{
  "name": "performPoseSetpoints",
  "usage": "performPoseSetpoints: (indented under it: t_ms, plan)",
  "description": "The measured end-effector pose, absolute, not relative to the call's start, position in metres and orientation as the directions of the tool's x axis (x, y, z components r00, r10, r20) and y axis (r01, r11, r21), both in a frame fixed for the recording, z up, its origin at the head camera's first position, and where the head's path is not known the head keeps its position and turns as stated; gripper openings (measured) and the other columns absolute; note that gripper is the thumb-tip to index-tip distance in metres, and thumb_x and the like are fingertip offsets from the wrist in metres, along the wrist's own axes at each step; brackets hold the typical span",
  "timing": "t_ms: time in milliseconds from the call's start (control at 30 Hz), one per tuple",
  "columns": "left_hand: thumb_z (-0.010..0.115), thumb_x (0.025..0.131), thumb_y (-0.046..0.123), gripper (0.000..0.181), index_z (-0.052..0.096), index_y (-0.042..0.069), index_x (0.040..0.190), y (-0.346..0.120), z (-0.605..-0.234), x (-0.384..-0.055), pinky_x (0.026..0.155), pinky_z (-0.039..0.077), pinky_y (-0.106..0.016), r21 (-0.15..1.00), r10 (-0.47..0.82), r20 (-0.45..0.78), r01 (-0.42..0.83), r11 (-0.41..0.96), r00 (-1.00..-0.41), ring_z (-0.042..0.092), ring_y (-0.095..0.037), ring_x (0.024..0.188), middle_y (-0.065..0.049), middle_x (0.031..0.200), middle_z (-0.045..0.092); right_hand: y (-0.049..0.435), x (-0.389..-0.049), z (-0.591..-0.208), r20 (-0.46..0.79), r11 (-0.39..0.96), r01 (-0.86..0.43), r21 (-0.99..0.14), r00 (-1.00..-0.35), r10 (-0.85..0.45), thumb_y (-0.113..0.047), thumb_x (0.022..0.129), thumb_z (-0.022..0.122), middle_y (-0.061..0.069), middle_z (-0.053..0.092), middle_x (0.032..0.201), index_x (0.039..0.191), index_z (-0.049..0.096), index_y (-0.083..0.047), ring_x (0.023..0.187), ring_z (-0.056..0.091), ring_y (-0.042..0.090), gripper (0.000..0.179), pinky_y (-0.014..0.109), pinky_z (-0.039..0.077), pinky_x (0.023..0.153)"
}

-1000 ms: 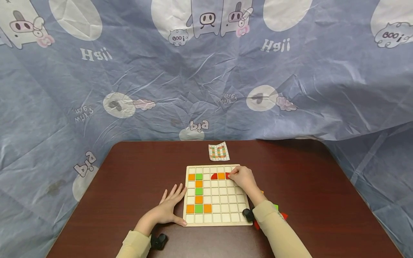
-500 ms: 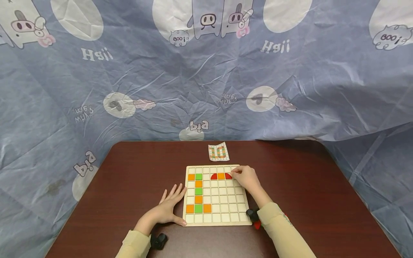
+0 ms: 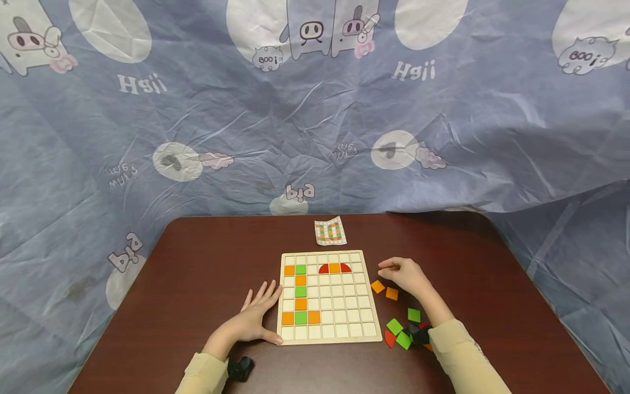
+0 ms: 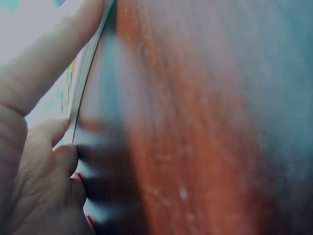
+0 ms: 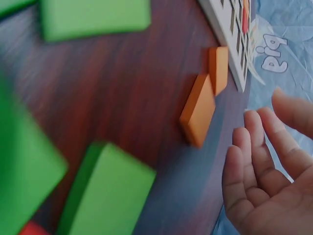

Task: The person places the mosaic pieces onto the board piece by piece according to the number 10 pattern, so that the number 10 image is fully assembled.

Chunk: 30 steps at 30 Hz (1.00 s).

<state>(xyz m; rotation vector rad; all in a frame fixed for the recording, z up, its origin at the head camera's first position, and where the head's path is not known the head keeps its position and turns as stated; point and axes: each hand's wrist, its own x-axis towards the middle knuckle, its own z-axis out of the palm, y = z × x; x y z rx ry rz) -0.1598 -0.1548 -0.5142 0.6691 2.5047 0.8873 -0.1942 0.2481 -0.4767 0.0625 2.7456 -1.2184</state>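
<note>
Just below and toward the board from the right hand (image 3: 404, 273) lie two orange tiles (image 3: 378, 286), between its loosely curled, empty fingers and the grid board (image 3: 327, 335). Across the board, the left hand (image 3: 256, 316) rests flat on the table (image 3: 197, 262), fingers straight, thumb against the board's near-left edge.

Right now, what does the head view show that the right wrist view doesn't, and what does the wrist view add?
Only the head view shows the left hand flat against the grid board's left edge, the pattern card, and the whole tile layout on the board.

Only the right wrist view shows the right hand's fingers loosely curled and holding nothing.

Both show the right hand beside two loose orange tiles, green tiles and the board's right edge.
</note>
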Motion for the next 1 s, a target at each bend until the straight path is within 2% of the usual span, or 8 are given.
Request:
performPoseSetpoints:
  t_ms: [200, 433, 667, 1000]
  plan:
    - [0.087, 0.069, 0.041, 0.12, 0.014, 0.009, 0.159, -0.156, -0.516, -0.159, 0.117, -0.012, -0.064, 0.667, 0.548, -0.214, 0.289, 0.687, -0.809, -0.008, -0.04, 0.152, -0.017, 0.166, 0.0, 0.26, -0.182, -0.48, -0.169, 0.642, 0.097, -0.761, -0.984, -0.051, -0.015, 0.09, 0.07, 0.015, 0.072, 0.103, 0.116, 0.068, 0.003, 0.085, 0.069, 0.021, 0.031, 0.037, 0.058, 0.078]
    - [0.087, 0.068, 0.043, 0.121, 0.013, 0.01, 0.159, -0.156, -0.52, -0.16, 0.117, -0.012, -0.064, 0.66, 0.546, -0.217, 0.29, 0.693, -0.809, -0.008, -0.039, 0.152, -0.016, 0.166, 0.0, 0.268, -0.173, -0.487, -0.192, 0.573, 0.123, -0.81, -0.979, -0.061, -0.012, 0.086, 0.074, 0.021, 0.071, 0.112, 0.119, 0.066, 0.007, 0.091, 0.071, 0.023, 0.039, 0.036, 0.058, 0.081]
    - [0.087, 0.068, 0.043, 0.122, 0.013, 0.01, 0.159, -0.156, -0.519, -0.161, 0.118, -0.012, -0.063, 0.655, 0.547, -0.22, 0.293, 0.696, -0.807, -0.008, -0.039, 0.153, -0.016, 0.166, -0.001, 0.274, -0.166, -0.491, -0.191, 0.582, 0.123, -0.804, -0.98, -0.057, -0.01, 0.083, 0.078, 0.021, 0.069, 0.115, 0.117, 0.067, 0.006, 0.098, 0.066, 0.027, 0.039, 0.03, 0.058, 0.08]
    - [0.088, 0.068, 0.041, 0.121, 0.014, 0.008, 0.159, -0.154, -0.516, -0.161, 0.117, -0.01, -0.065, 0.647, 0.551, -0.21, 0.308, 0.698, -0.808, -0.007, -0.04, 0.152, -0.018, 0.166, 0.001, 0.266, -0.164, -0.498, -0.163, 0.716, 0.115, -0.688, -0.987, 0.002, -0.014, 0.076, 0.085, 0.006, 0.065, 0.093, 0.101, 0.07, -0.005, 0.083, 0.056, 0.016, 0.031, 0.026, 0.049, 0.072]
